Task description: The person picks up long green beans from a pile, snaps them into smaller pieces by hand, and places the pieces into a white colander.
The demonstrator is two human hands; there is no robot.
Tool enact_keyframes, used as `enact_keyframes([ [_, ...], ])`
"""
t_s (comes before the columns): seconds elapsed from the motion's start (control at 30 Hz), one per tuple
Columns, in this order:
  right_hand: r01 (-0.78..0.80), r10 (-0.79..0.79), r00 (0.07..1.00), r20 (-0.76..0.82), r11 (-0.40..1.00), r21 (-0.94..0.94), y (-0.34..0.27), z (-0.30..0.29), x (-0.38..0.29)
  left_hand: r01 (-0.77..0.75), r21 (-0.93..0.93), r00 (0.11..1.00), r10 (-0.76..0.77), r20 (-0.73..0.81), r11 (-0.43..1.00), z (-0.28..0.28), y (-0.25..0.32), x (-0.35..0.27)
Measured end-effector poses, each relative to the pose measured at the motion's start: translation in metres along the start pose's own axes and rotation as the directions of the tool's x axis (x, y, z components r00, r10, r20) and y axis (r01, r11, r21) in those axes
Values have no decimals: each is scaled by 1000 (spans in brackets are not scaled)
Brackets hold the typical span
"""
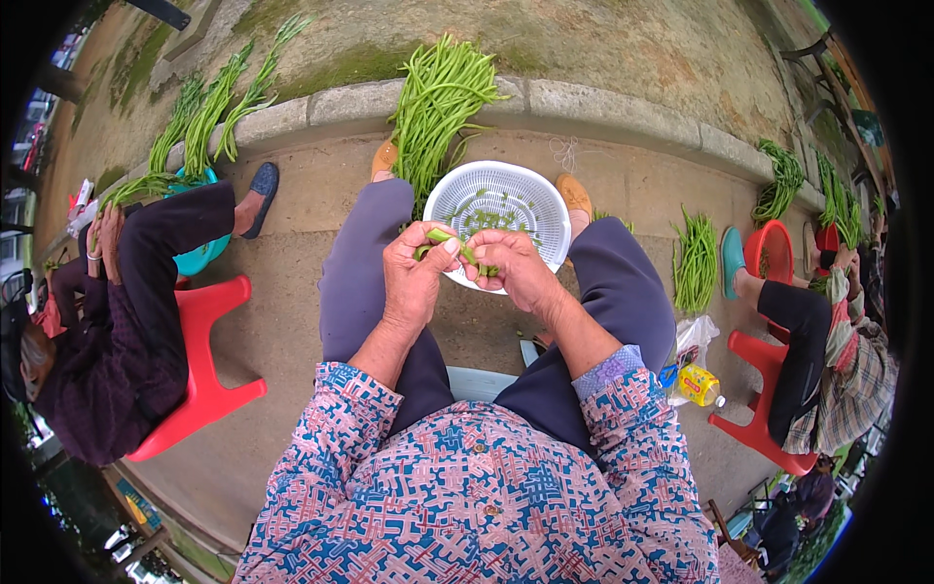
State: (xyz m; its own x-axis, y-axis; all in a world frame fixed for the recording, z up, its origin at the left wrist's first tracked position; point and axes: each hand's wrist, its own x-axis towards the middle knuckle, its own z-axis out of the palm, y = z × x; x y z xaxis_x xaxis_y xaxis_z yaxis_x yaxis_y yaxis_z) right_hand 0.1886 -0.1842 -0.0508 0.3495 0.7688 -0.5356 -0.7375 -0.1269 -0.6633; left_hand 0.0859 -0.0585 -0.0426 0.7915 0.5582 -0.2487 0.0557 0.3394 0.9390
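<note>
Between my knees sits a white plastic colander (558, 215), with short green bean pieces (490, 219) scattered on its bottom. Over its near rim, my left hand (414, 266) pinches a green long bean (439, 235) between thumb and fingers. Close beside it, my right hand (514, 266) has its fingertips on green bean pieces (481, 271); whether these join the left hand's bean is hidden by the fingers. A large bundle of long beans (445, 102) leans on the stone curb, just beyond the colander.
A concrete curb (606, 109) runs across in front. At left, a person (109, 350) sits on a red plastic stool (211, 350) by a turquoise basin (208, 248). At right are another bean bundle (695, 263), a yellow-labelled bottle (699, 385), a red basin (770, 248) and a seated person (839, 387).
</note>
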Motion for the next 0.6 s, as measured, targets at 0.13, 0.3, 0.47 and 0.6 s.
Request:
enact_keyframes([
  [0.13,66,-57,995,82,991,-119,4,-6,3,33,7,999,-33,16,999,1,2,0],
  [0.3,102,-87,992,93,981,-163,2,-4,0,35,4,999,-35,33,999,-1,-1,1],
  [0.47,267,-294,956,2,864,-426,17,-8,10,-310,417,950,297,99,854,6,-2,-5],
  [0.6,194,-235,970,-58,897,-396,11,-1,7,-296,333,953,301,35,895,8,-4,-9],
])
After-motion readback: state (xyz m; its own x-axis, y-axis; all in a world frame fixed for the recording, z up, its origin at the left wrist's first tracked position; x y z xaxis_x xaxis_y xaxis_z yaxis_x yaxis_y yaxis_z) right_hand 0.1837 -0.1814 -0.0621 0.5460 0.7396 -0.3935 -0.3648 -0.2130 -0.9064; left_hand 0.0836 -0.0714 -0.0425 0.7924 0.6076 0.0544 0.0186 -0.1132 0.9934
